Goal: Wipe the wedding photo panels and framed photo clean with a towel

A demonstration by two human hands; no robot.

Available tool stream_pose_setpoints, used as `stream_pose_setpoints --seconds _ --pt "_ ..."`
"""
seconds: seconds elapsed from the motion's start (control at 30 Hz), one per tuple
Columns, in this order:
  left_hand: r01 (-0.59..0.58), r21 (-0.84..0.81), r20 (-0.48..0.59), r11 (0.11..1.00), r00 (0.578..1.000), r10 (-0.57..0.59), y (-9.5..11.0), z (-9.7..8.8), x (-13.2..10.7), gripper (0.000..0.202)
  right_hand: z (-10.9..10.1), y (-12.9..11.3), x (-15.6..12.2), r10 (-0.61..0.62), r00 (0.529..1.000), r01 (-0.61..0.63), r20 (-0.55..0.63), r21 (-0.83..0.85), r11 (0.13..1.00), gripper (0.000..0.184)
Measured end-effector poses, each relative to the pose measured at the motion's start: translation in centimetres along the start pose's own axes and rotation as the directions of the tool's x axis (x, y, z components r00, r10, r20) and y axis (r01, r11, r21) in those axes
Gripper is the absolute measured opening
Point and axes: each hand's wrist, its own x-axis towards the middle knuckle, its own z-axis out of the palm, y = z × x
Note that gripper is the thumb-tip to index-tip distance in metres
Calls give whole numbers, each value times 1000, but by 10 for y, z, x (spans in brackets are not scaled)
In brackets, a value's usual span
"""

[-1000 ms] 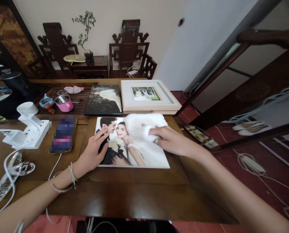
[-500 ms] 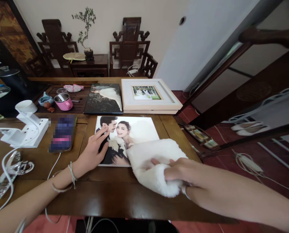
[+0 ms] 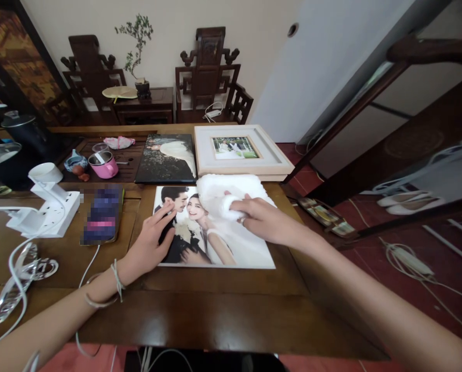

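At centre frame, the right hand (image 3: 261,219) clamps a white cloth (image 3: 236,185), likely soft, best held where bunched; the left hand (image 3: 154,237), thumb apart, rests on a likely stiff photo panel (image 3: 205,235).

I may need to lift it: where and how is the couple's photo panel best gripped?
Probably grip the couple's photo panel by its near edge, from the near side: it lies flat, that edge is uncovered, and the white cloth covers its far right corner.

Fluffy-pile cloth (image 3: 217,191); smooth photo panel (image 3: 203,237); glossy wood table (image 3: 215,312) (soft reflections showing).
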Motion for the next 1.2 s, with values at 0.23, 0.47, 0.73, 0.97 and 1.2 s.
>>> stream_pose_setpoints --seconds 0.23,0.47,0.73,0.97,1.2 --pt "3 -6 7 1000 1000 -3 1 -1 0 42 -4 -46 -68 19 965 -37 260 65 997 39" --pt "6 -10 4 1000 1000 -6 1 0 0 42 -7 -45 -68 66 965 -92 255 90 992 42" --pt "-4 -8 0 1000 1000 4 -1 1 -1 41 -5 6 9 -32 999 32 24 -16 999 29" --pt "-12 -7 -3 1000 1000 12 0 0 0 41 -12 -22 -49 91 977 -100 192 34 994 36" --pt "-9 -6 -13 1000 1000 9 1 1 -1 41 -14 -67 -83 81 932 -120 353 89 989 44"
